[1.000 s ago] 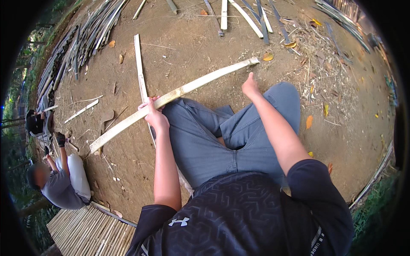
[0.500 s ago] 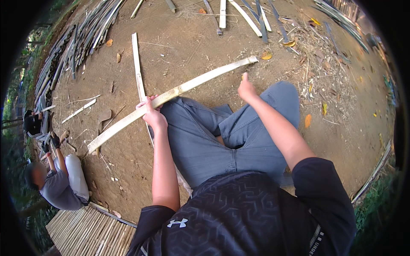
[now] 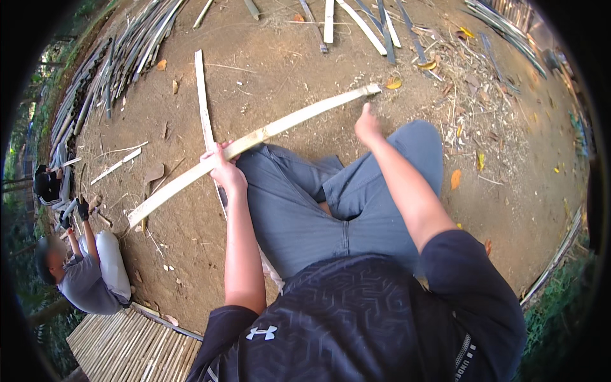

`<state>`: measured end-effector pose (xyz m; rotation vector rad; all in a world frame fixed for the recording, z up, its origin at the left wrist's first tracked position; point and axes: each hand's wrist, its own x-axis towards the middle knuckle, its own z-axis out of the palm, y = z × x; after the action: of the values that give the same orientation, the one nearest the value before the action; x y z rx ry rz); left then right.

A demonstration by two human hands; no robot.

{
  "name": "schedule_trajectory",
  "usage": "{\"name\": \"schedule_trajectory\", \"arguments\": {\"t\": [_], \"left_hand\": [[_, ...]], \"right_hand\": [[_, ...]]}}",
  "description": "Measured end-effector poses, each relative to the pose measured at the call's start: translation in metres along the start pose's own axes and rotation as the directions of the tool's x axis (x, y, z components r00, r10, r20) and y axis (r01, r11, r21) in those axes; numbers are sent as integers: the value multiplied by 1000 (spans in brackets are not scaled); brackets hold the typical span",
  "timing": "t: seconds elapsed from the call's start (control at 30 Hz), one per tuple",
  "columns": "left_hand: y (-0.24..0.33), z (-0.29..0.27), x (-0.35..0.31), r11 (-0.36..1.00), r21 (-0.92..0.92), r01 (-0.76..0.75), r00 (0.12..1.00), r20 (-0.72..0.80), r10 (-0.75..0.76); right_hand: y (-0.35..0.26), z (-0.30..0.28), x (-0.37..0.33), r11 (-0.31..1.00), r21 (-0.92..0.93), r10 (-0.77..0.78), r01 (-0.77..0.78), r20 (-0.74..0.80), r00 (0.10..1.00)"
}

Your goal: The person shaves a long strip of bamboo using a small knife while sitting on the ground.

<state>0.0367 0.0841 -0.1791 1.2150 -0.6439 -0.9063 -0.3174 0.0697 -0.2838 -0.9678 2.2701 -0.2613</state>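
My left hand (image 3: pixel 223 170) is wrapped round a long, pale split bamboo strip (image 3: pixel 305 115), which slants from the lower left up to the right above my knee. A darker node band marks the strip's middle. My right hand (image 3: pixel 367 127) is closed just below the strip's far right end, thumb uppermost; what it grips, if anything, I cannot make out. A small dark patch shows at that end, above the thumb. Beneath the held strip a second bamboo strip (image 3: pixel 202 95) crosses, running away from me on the ground and passing under my left hand.
Bamboo strips (image 3: pixel 146 38) are heaped at the far left, with more strips (image 3: pixel 328 22) along the far edge. Shavings and dry leaves (image 3: pixel 458 95) litter the right side. At left sits another person (image 3: pixel 95 274) in gloves, beside a slatted bamboo platform (image 3: pixel 137 347).
My right hand has moved up slightly, closer to the strip's far end. My left hand and the held strip have hardly moved.
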Motion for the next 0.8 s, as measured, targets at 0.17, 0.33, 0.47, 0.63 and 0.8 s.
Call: {"name": "schedule_trajectory", "arguments": {"t": [0.17, 0.33, 0.47, 0.63, 0.8], "left_hand": [[-7, 7, 3, 1000, 28, -4, 999, 32, 3], [-6, 0, 4, 999, 22, -41, 999, 24, 41], [-5, 23, -1, 1000, 13, 0, 999, 48, -1], [-6, -1, 7, 999, 15, -38, 999, 23, 38], [-14, 35, -4, 1000, 2, -9, 994, 112, 8]], "right_hand": [[-6, -22, 9, 1000, 27, -9, 15, -197, 980], [-25, -17, -66, 951, -74, -305, 301, -60, 950], [20, -31, -14, 982, -35, -187, 184, -187, 964], [-24, -33, -14, 947, -132, -294, 294, 17, 956], [54, -26, 45, 999, -28, -46, 40, -278, 959]]}}
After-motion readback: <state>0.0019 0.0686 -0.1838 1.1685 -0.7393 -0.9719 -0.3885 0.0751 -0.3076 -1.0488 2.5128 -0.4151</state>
